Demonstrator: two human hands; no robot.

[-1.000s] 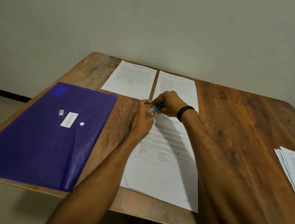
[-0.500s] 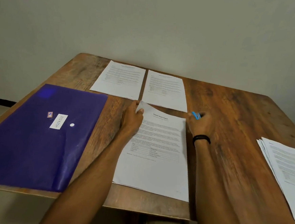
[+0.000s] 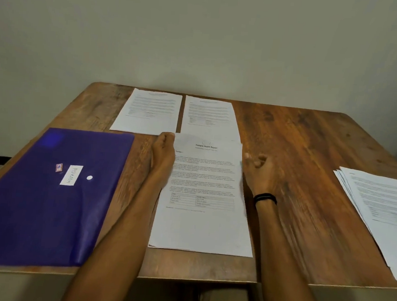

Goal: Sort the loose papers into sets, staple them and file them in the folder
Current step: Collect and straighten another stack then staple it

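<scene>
table: wooden table [image 3: 300,146] against a plain wall, carrying everything below.
folder: purple folder [image 3: 33,208] lies flat and closed on the left part of the table, its near edge at the table's front edge; it is just left of the left forearm.
loose stack: fanned loose stack [image 3: 382,212] of printed sheets lies at the right edge of the table, well apart from the other papers.
centre set: centre set [image 3: 201,226] of papers lies flat between the two forearms, headed "sample health report", with a small table printed low on the page; its top edge overlaps the bottom of the far right set.
far sets: far left set [image 3: 148,110] and far right set [image 3: 209,118] lie side by side at the back of the table, a narrow gap between them.
left hand: left hand [image 3: 163,150] sits at the top left corner of the centre set, fingers curled, grasping that corner.
right hand: right hand [image 3: 260,171] is just beside the right edge of the centre set, fingers loosely curled and blurred; whether it holds anything cannot be told.
wristband: black wristband [image 3: 265,198] on the right wrist.
label: white label [image 3: 71,175] with handwriting on the folder's front, a small white stud [image 3: 89,177] just beside it.
</scene>
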